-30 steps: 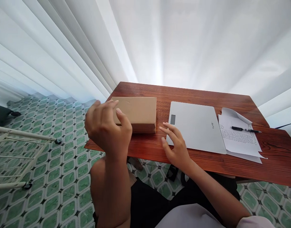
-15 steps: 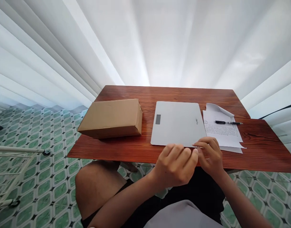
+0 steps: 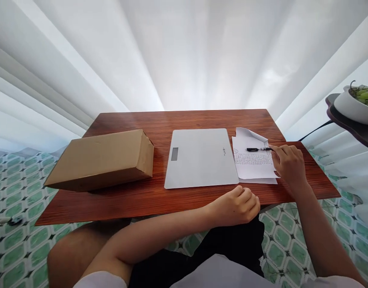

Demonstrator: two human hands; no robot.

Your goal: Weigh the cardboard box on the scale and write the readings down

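Note:
The black pen point(image 3: 252, 149) lies across the handwritten paper sheets point(image 3: 250, 170), its right end covered by the fingertips of my right hand point(image 3: 288, 162). Those fingers are bent and closed around that end. My left hand point(image 3: 239, 204) is loosely curled at the table's front edge, just below the lower right corner of a flat silver scale point(image 3: 202, 160). Nothing shows in it. The scale has a small grey display on its left and lies beside the papers.
A closed cardboard box point(image 3: 102, 160) sits on the left of the brown wooden table point(image 3: 184, 117). At the far right a white bowl point(image 3: 353, 106) with green produce stands on a dark stand point(image 3: 340, 118). White curtains point(image 3: 184, 56) hang behind the table.
My right hand has left my left hand's side and reached right to the pen. The left hand has moved slightly. The view has turned right, bringing the bowl into sight.

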